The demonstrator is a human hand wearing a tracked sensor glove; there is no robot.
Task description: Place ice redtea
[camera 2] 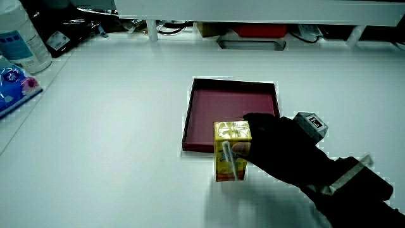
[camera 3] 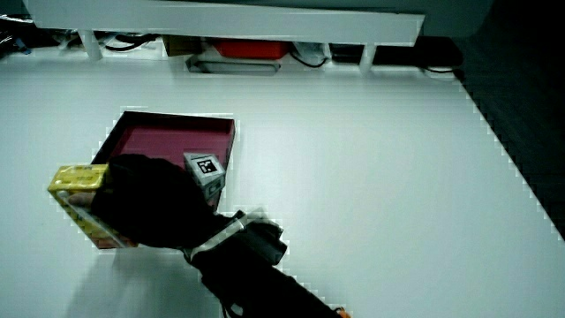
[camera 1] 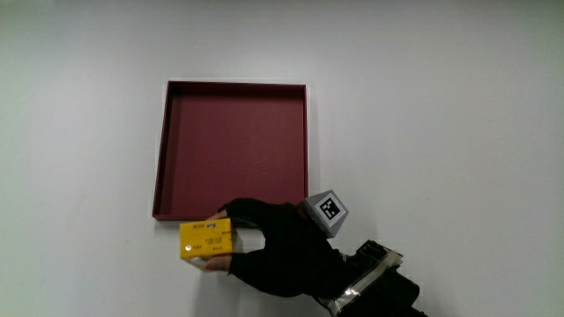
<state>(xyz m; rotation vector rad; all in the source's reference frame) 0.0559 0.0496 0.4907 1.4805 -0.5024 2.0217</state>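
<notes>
While curled tight, the hand (camera 1: 282,251) clasps the yellow carton (camera 1: 206,239).

A square tray (camera 1: 231,150) sits on the table (camera 1: 441,106). The drink carton (camera 1: 206,239) is held in the hand (camera 1: 278,251), at the tray's edge nearest the person. In the main view the carton is just outside that edge, close to one corner of the tray. The hand is beside the carton, with its fingers (camera 1: 240,211) wrapped around it. The small cube (camera 1: 325,212) sits on the back of the hand, next to the tray's near corner. The forearm (camera 1: 379,286) runs from the hand toward the person. In a side view a big bottle (camera 2: 22,38) and a packet (camera 2: 16,88) sit at the table's edge, well apart from the tray.
</notes>
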